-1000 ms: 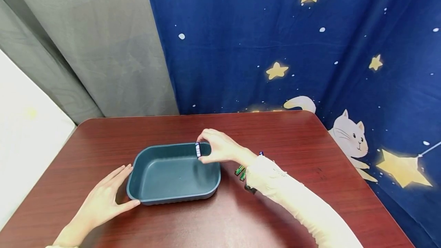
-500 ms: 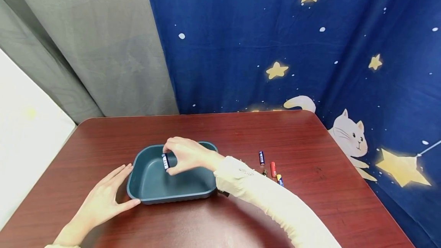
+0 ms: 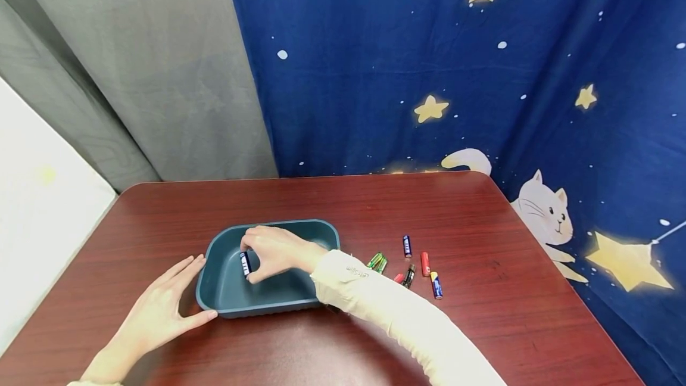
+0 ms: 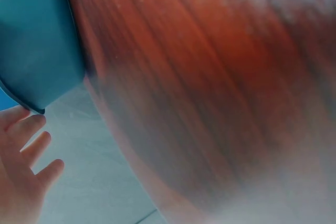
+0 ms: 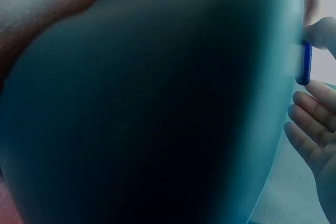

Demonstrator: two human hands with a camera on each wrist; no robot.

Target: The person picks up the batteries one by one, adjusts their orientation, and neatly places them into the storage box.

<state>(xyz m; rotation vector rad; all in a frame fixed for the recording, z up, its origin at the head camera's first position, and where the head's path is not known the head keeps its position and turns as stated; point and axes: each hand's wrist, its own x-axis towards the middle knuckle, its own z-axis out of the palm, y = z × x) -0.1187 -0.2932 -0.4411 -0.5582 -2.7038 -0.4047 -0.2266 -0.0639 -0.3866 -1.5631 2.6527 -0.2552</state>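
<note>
Currently the battery [image 3: 245, 265], its long axis running roughly eleven-to-five o'clock, is within the nine-o'clock half of the box [image 3: 268, 310]. The right hand [image 3: 273, 252] pinches it between thumb and fingertips; the left hand [image 3: 159, 308], fingers straight, touches the box at eight.

Right hand [image 3: 278, 252]: behind the grip, a cream sleeve [image 3: 402, 323], puckered along one edge, dark lettering [image 3: 357, 273] towards the grip.

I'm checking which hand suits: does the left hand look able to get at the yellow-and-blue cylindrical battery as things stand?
Probably not directly: the long cream cloth sleeve lies between the left hand and that battery.
</note>
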